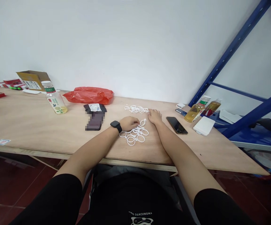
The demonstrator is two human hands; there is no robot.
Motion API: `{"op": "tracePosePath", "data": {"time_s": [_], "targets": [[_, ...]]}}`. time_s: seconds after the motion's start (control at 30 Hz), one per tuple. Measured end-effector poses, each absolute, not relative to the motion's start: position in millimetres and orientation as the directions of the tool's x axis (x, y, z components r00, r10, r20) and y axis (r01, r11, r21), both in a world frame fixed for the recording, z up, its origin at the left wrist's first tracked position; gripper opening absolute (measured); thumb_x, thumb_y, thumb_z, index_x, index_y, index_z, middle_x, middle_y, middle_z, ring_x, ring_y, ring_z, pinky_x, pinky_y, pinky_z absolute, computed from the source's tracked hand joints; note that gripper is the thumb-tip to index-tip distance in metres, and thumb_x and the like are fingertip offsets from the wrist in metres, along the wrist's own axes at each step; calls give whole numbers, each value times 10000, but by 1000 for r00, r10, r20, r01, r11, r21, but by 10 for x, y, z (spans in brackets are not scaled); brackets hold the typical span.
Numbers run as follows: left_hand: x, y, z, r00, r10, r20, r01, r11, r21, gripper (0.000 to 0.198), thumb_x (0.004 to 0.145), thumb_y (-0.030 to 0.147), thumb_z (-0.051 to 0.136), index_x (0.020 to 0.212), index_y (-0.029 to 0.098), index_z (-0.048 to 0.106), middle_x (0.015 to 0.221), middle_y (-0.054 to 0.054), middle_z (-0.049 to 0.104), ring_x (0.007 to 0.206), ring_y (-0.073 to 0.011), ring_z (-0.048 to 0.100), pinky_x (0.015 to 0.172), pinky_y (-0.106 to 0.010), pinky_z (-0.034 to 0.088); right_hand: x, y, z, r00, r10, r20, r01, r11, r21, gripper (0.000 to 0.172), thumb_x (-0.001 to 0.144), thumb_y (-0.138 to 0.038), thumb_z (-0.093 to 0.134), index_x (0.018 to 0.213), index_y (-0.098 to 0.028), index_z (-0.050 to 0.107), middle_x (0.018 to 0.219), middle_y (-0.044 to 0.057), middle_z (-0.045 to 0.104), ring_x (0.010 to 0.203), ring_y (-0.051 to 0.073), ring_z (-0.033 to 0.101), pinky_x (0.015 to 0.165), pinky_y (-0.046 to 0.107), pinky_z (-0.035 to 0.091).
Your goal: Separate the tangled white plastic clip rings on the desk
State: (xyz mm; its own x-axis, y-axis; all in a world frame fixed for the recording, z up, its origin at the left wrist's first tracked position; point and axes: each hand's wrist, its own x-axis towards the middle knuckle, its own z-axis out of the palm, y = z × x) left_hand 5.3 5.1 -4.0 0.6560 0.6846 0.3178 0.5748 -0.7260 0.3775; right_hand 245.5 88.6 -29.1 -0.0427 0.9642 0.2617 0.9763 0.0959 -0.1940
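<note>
Two heaps of white plastic rings lie on the plywood table [32, 125]: a near heap [135, 136] and a far heap [136, 109]. My left hand [129, 122], with a black watch on its wrist, rests curled on the upper edge of the near heap, fingers closed on rings. My right hand [154, 116] lies beside the far heap with its fingers bent down onto the table; one ring [143, 122] sits between the two hands. What the right fingers hold is hidden.
A black phone [177, 125] and white power bank [203, 125] lie to the right, with two tea bottles [196, 111] behind. Left are a dark pouch [95, 117], red plastic bag [89, 94], bottle [55, 100] and cardboard box [33, 79]. A blue shelf frame [231, 50] stands right.
</note>
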Motion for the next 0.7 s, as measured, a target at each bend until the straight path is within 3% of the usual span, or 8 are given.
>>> {"op": "tracePosePath", "data": {"time_s": [0.1, 0.2, 0.47, 0.7], "targets": [[58, 13, -18, 647, 687, 331, 548, -721, 423, 269, 903, 330, 531, 1033, 186, 718, 985, -45, 754, 865, -173, 681, 794, -266, 492, 2444, 948, -311, -35, 987, 156, 980, 65, -189, 539, 958, -429, 368, 1477, -294, 420, 1498, 115, 433, 1329, 357, 389, 1080, 563, 310], [44, 9, -15, 631, 701, 334, 530, -703, 474, 292, 908, 368, 535, 1030, 179, 722, 967, -47, 754, 837, -164, 677, 779, -258, 490, 2448, 969, -322, -40, 989, 141, 980, 67, -189, 503, 960, -458, 364, 1425, -310, 485, 1476, 103, 463, 1320, 357, 401, 1077, 569, 303], [26, 36, -46, 582, 720, 378, 518, -687, 509, 272, 896, 381, 554, 974, 194, 736, 892, -41, 749, 764, -166, 658, 724, -268, 487, 2450, 902, -323, -84, 938, 337, 960, 167, -225, 284, 882, -327, 548, 1086, -211, 708, 1168, 145, 669, 1105, 310, 570, 963, 469, 413], [26, 52, -38, 546, 738, 396, 542, -672, 505, 248, 891, 361, 560, 928, 187, 733, 825, -34, 732, 716, -161, 635, 692, -273, 478, 2462, 843, -251, -66, 881, 469, 934, 220, -282, 278, 879, -271, 528, 1061, -195, 724, 1135, 122, 705, 1062, 274, 605, 947, 402, 421]]}}
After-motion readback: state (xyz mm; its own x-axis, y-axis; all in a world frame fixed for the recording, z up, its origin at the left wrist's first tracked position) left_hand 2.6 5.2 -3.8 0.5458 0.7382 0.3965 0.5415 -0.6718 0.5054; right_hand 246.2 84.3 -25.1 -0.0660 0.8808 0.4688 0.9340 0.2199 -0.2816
